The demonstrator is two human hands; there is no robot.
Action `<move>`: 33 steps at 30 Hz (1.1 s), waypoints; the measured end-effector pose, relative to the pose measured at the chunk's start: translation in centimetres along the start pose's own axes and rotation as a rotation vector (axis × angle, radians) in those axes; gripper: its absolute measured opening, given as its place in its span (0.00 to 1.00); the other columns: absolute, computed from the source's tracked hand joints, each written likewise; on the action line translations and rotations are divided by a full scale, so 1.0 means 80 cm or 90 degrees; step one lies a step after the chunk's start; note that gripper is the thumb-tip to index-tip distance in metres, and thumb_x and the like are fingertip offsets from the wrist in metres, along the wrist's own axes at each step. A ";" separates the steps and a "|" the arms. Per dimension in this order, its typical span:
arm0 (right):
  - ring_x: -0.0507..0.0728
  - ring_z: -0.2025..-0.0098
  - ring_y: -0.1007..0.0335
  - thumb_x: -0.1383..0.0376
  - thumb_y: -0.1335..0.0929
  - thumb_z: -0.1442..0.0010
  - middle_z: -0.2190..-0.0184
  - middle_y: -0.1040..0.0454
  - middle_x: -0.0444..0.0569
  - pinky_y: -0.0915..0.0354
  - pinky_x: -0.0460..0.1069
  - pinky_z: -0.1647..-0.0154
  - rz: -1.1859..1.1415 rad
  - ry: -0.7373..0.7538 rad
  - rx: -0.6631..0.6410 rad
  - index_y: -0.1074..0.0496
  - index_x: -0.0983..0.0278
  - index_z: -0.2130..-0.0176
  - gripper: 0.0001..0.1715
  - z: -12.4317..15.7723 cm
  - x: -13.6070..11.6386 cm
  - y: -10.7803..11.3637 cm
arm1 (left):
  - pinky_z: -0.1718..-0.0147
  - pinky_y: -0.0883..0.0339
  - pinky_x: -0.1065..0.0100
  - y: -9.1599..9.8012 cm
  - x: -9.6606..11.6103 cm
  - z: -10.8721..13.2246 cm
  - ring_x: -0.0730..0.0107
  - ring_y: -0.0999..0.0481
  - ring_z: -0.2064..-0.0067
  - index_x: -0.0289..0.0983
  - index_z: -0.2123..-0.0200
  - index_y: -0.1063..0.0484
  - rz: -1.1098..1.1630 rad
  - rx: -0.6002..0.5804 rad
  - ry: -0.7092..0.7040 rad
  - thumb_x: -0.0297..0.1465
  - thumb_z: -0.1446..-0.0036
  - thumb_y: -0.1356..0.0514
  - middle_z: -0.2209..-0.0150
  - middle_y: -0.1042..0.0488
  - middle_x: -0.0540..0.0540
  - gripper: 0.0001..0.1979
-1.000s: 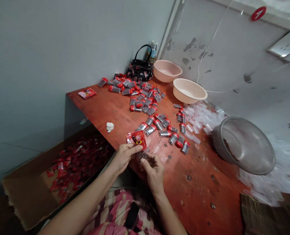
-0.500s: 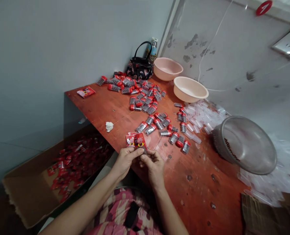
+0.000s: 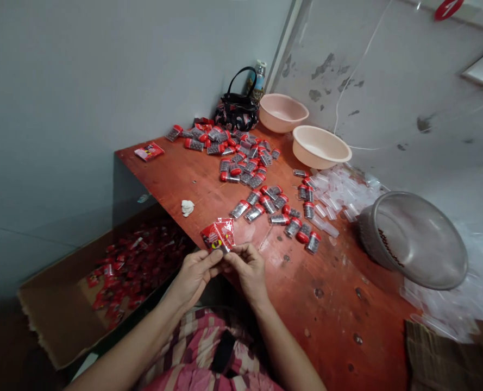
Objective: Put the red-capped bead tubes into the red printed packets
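Observation:
Red printed packets (image 3: 218,233) are pinched between my two hands at the table's near edge. My left hand (image 3: 198,271) has its thumb and fingers closed on their lower part. On the right of them, my right hand (image 3: 247,267) is closed on the lower corner, fingertips close to my left thumb. Beyond the packets lie several small clear jars with red caps and dark contents (image 3: 254,212). A crumpled white tissue (image 3: 187,207) is to the left, on the red table (image 3: 163,184).
A cardboard box of red packets (image 3: 68,326) stands below on the left. Two pale basins (image 3: 321,147), a black handbag (image 3: 236,112) and a bottle (image 3: 259,76) are at the back. Clear empty tubes (image 3: 334,190) surround a grey bowl (image 3: 422,239) on the right.
The packets have tilted and fanned differently, and my hands have turned and shifted slightly left around them. The camera view has moved slightly.

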State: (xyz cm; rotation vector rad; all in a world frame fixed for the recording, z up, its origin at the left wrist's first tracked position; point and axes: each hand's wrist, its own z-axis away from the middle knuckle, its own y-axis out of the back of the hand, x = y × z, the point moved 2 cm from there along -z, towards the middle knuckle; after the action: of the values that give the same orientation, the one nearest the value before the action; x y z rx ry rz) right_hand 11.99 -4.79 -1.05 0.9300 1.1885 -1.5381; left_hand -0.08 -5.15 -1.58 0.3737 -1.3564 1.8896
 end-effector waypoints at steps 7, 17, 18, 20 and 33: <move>0.49 0.80 0.33 0.63 0.32 0.50 0.81 0.30 0.41 0.37 0.43 0.80 0.062 0.030 0.036 0.34 0.65 0.69 0.09 -0.003 -0.010 0.018 | 0.60 0.33 0.58 0.043 0.015 0.013 0.55 0.27 0.57 0.36 0.57 0.30 -0.177 0.188 -0.139 0.44 0.51 0.45 0.58 0.26 0.39 0.22; 0.49 0.79 0.35 0.61 0.34 0.47 0.79 0.32 0.42 0.38 0.43 0.78 0.132 0.050 0.012 0.33 0.66 0.69 0.09 -0.010 -0.008 0.028 | 0.46 0.63 0.44 0.017 0.010 -0.072 0.50 0.48 0.41 0.42 0.58 0.28 -0.994 0.085 -0.530 0.33 0.49 0.44 0.48 0.35 0.41 0.14; 0.49 0.79 0.35 0.61 0.34 0.47 0.79 0.32 0.42 0.38 0.43 0.78 0.142 0.051 0.012 0.33 0.65 0.69 0.09 -0.013 -0.008 0.029 | 0.46 0.62 0.44 0.019 0.008 -0.074 0.50 0.48 0.41 0.42 0.58 0.28 -1.006 0.092 -0.539 0.32 0.48 0.45 0.48 0.35 0.42 0.13; 0.49 0.77 0.35 0.61 0.35 0.46 0.78 0.31 0.42 0.38 0.43 0.77 0.167 0.061 0.014 0.33 0.65 0.68 0.09 -0.021 -0.008 0.031 | 0.46 0.62 0.45 0.022 0.006 -0.074 0.52 0.48 0.41 0.42 0.59 0.28 -1.007 0.104 -0.556 0.31 0.47 0.46 0.48 0.34 0.42 0.12; 0.47 0.80 0.37 0.64 0.31 0.52 0.80 0.32 0.37 0.40 0.42 0.76 0.018 0.057 -0.020 0.35 0.63 0.62 0.16 -0.062 -0.012 0.007 | 0.52 0.41 0.59 0.005 0.018 -0.033 0.55 0.32 0.51 0.40 0.56 0.29 -0.395 0.117 -0.276 0.33 0.57 0.37 0.54 0.28 0.44 0.21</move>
State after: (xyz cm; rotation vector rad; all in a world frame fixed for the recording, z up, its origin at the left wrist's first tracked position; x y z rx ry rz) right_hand 12.89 0.21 -1.53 0.9988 1.2538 -1.4637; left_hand -0.82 -2.23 -1.95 1.2041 -1.1416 1.4474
